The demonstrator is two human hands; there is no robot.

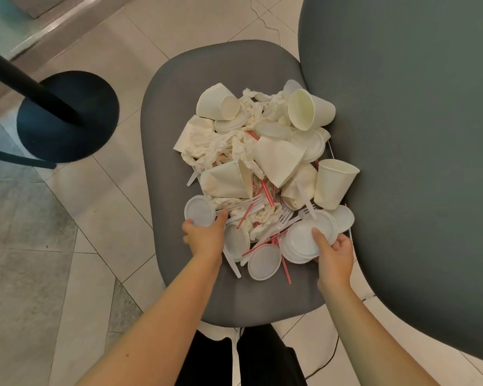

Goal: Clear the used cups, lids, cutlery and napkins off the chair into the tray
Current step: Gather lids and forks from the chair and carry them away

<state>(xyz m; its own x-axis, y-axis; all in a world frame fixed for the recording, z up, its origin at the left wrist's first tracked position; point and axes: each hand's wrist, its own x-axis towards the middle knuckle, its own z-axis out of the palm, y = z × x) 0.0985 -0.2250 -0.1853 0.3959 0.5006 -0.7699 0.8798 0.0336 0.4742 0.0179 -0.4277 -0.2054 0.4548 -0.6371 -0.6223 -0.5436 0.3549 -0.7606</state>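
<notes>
Head view looks straight down on a grey chair seat (179, 112) heaped with paper cups, lids, crumpled napkins, plastic forks and red-striped straws. No tray is plainly in sight; a thin dark line beside the standing cup (333, 183) may be an edge of one under the heap, but I cannot tell.

Her left hand (205, 236) is closed on a round white lid (199, 210) at the pile's left edge, thumb across its rim. Her right hand (335, 253) grips a small stack of lids (304, 240), thumb pressed on top and fingers curled beneath.

Trouble looks likeliest from the tangle: forks (283, 221) and straws (265, 195) lie over and under those lids, so lifting them could drag cutlery off the near edge onto the tiles. That upright cup leans by the dark green tabletop (416, 135), which overhangs the right side and crowds that hand. Left and near sides stay open, apart from a black pedestal base (67, 115) well off.
</notes>
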